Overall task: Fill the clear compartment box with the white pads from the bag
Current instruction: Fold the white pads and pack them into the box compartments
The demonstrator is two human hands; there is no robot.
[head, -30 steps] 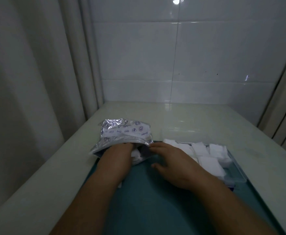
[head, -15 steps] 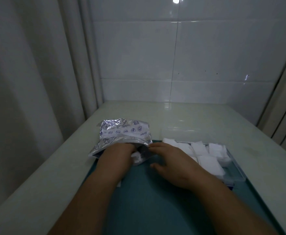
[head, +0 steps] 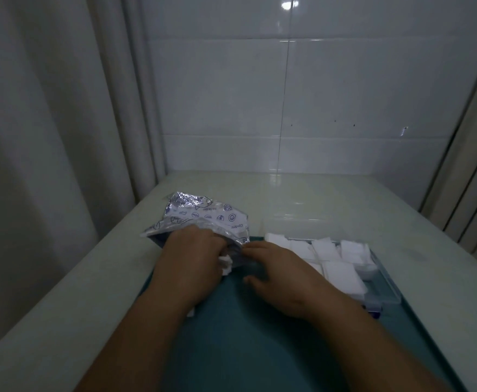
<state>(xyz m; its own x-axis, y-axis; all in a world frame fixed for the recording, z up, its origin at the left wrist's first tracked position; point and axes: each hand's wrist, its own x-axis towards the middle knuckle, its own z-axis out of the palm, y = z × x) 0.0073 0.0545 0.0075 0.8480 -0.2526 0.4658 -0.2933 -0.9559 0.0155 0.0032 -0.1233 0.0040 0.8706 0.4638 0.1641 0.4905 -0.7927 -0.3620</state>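
Left hand [head: 193, 256]: drawn back slightly from the bag [head: 203, 219] mouth; more white pads [head: 226, 263] show beneath it.
Right hand [head: 282, 275]: edged left along the bag's rim.

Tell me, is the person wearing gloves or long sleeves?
No. The left hand and the right hand are bare, with no gloves. The forearms are bare too, with no sleeves in view. I see no watch, ring or bracelet, though the light is dim.
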